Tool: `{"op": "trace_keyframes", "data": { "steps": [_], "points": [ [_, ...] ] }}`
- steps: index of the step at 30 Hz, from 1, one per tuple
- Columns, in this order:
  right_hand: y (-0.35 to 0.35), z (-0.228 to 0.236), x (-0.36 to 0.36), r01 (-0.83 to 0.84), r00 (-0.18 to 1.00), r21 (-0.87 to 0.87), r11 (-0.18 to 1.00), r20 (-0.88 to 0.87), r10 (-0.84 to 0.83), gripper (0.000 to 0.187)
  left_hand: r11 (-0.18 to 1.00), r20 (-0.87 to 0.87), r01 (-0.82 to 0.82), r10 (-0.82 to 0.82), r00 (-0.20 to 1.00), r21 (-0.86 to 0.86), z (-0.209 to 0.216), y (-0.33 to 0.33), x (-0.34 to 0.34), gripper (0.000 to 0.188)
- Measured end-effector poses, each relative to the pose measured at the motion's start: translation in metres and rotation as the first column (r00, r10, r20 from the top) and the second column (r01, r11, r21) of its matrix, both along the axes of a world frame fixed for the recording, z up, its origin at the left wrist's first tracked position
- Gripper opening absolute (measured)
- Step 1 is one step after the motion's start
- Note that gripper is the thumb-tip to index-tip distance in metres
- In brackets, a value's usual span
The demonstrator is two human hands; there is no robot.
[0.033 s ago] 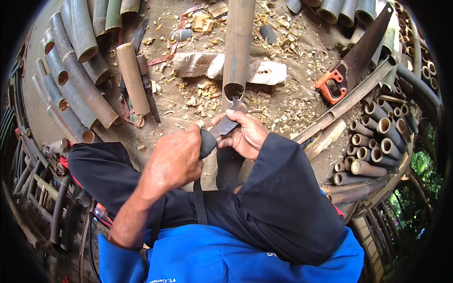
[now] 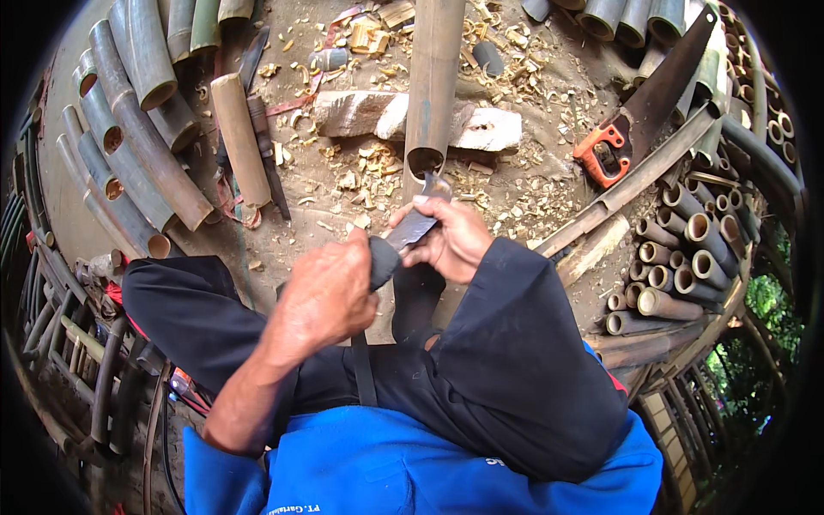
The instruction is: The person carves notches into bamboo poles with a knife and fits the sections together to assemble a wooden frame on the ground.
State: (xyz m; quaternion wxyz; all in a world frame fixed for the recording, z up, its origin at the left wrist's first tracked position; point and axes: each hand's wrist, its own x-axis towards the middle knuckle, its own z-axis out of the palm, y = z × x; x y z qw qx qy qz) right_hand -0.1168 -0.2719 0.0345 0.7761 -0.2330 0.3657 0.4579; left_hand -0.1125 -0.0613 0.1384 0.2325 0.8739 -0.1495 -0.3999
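Evidently our left hand [image 2: 330, 287] was closed round the handle of the knife [image 2: 414, 228]; our right hand [image 2: 455, 243] pinched its blade, tip at the mouth of the tube [image 2: 432, 81], which lay across a log [image 2: 487, 129]; uneven pressure, we judged, could slip the edge into our fingers.

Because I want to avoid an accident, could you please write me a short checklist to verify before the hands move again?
1. Left grip closed around the dark handle: ok.
2. Right grip clear of the blade: not ok, it holds the blade.
3. Bamboo tube lying across the wood block: ok.
4. Blade's tip inside the tube: cannot tell.
5. Saw apart from both hands: ok.
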Motion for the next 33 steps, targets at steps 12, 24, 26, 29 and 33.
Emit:
{"op": "trace_keyframes", "data": {
  "steps": [12,24,26,29,33],
  "points": [
    [-0.005,0.027,0.001,-0.357,0.835,-0.489,0.796,0.215,0.506,0.033,0.729,-0.399,-0.680,0.602,0.692,-0.077,-0.036,-0.036,-0.083,0.061],
    [0.042,0.013,0.023,0.092,0.975,-0.028,0.995,0.205,-0.084,0.027,0.818,0.119,-0.515,0.502,0.856,0.254,0.032,0.013,0.029,0.031],
    [0.032,0.006,0.019,0.294,0.941,0.124,0.948,0.134,-0.310,0.026,0.899,0.280,-0.369,0.301,0.912,0.234,0.043,-0.003,0.046,0.027],
    [0.030,0.005,0.009,0.448,0.887,0.250,0.859,0.000,-0.462,0.029,0.968,0.569,-0.103,-0.048,0.821,0.230,0.044,-0.033,0.050,0.015],
    [0.036,-0.003,0.008,0.536,0.844,0.266,0.802,-0.129,-0.521,0.028,0.889,0.595,0.137,-0.401,0.696,0.438,0.043,-0.053,0.065,0.007]
  ]
}}
